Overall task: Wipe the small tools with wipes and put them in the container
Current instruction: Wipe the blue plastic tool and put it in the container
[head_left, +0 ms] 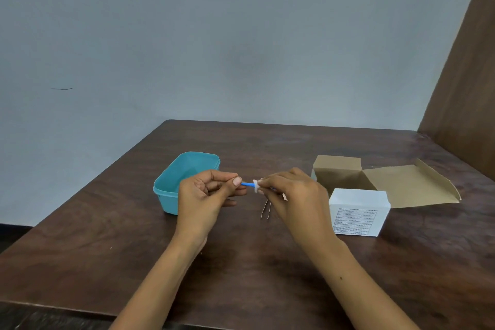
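Dark wood counter (107,262), both forearms reaching in from near edge. Left hand (203,195) raised above counter, fingers (237,181) curled, pinching one end of small blue tool (247,184). Right hand (292,193) opposite, fingers curled, pinching small white wipe (256,186) wrapped around tool's other end. Tool held roughly level between both hands, off the counter, in front of container. Thin metal tweezers (266,209) lying on counter just below right hand, tips toward near side, top end hidden by hand. White box (359,213) with printed label on its front, right of right hand, on counter. Behind it, touching or just beside, open brown cardboard box (356,177) with flaps spread, one wide flap lying out to the right. Teal container (171,185), lidless, behind left hand, partly hidden by it; nothing visible inside the part that shows. Grey wall (241,35) at far side, brown panel (466,75) at right.
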